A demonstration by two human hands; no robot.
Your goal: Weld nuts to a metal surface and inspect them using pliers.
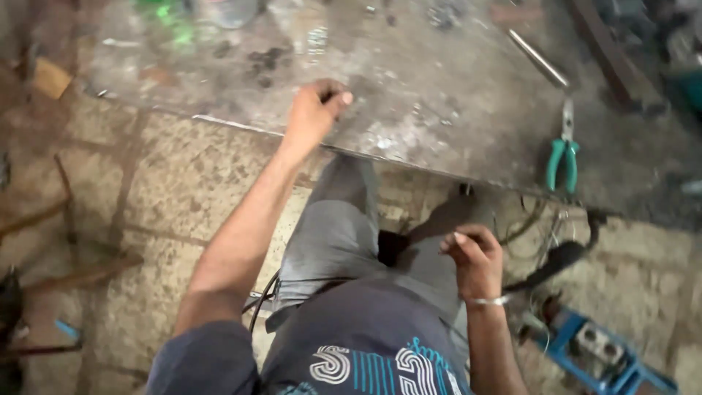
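Left hand (316, 110) clenched on scuffed metal counter (439, 95) | right hand (475, 256) curled, grasp unclear | green pliers (563, 157) near edge | stone-tiled floor (168, 190)

green-handled metal pliers (563, 150) near table's front edge, thin metal rod (537, 57) just behind. blue metal frame (585, 355) on speckled stone floor (183, 190). black cable (556, 260) hangs below. clear plastic bottle (230, 11) at far edge.

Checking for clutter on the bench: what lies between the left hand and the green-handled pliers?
In the head view, only bare, stained metal tabletop lies between the left hand, fist on the near edge, and the green-handled pliers; a metal rod lies beyond.
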